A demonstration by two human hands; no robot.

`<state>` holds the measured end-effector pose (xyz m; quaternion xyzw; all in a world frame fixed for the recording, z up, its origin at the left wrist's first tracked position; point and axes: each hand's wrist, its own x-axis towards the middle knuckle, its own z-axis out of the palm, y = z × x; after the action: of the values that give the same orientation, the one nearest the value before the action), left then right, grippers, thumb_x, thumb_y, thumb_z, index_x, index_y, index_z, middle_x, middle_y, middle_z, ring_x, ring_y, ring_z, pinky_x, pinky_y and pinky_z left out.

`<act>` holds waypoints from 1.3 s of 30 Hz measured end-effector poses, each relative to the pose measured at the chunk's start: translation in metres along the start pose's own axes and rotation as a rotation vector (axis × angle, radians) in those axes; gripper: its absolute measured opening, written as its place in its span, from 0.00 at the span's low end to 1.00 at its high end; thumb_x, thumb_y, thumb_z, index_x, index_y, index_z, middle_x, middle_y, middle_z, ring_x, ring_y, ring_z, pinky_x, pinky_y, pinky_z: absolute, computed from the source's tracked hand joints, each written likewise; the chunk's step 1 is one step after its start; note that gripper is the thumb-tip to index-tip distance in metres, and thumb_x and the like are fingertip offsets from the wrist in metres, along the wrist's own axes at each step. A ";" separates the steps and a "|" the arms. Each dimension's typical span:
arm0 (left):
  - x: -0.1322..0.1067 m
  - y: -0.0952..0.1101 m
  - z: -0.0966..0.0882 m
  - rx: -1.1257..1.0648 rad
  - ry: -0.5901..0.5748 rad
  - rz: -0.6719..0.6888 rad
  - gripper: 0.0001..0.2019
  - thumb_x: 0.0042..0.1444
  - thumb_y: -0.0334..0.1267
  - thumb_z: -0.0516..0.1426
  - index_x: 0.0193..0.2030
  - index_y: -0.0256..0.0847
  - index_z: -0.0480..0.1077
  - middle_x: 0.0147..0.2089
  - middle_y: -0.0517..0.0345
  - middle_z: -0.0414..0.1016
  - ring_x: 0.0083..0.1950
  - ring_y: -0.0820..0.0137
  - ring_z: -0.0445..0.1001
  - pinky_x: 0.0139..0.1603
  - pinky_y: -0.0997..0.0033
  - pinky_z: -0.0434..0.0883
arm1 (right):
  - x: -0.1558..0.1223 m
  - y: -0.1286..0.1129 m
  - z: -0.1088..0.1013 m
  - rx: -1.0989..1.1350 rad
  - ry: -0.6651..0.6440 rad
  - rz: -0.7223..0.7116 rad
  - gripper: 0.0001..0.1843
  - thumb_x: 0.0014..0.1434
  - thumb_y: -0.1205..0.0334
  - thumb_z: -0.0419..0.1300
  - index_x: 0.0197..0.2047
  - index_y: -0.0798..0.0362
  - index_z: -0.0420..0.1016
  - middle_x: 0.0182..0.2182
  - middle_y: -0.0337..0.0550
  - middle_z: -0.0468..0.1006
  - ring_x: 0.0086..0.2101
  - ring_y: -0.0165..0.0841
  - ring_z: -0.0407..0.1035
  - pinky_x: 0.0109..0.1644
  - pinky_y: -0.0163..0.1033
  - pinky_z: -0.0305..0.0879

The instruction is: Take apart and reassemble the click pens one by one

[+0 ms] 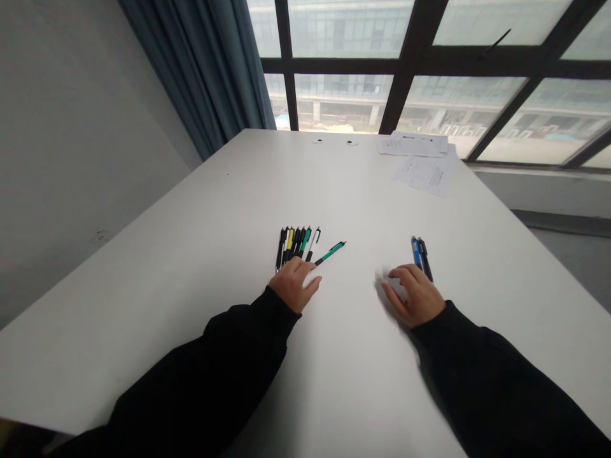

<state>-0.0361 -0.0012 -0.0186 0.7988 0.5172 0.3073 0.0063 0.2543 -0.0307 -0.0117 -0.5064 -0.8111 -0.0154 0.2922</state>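
Observation:
Several pens (293,245) lie side by side on the white table (238,210), black, yellow and green among them. My left hand (294,284) rests on their near ends, fingers curled loosely over them. One green pen (330,253) lies slanted just right of the row. Two pens, one blue and one dark (421,254), lie farther right. My right hand (414,295) sits on the table right by their near ends, fingers bent and slightly blurred, holding nothing that I can see.
Loose printed sheets (422,162) lie at the table's far right corner. Two small round marks (334,141) sit near the far edge. A large window and a blue curtain (210,70) stand behind the table; a grey wall is to the left.

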 end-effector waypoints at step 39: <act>0.000 0.015 0.001 -0.602 -0.040 -0.159 0.08 0.60 0.40 0.55 0.38 0.37 0.70 0.23 0.64 0.68 0.21 0.77 0.68 0.26 0.76 0.65 | -0.001 0.000 0.001 1.031 0.021 0.638 0.14 0.44 0.56 0.73 0.29 0.53 0.75 0.17 0.37 0.74 0.18 0.28 0.67 0.22 0.35 0.67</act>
<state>-0.0230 -0.0076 -0.0148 0.7239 0.4637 0.4293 0.2769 0.2538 -0.0314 -0.0133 -0.5177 -0.5195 0.4629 0.4979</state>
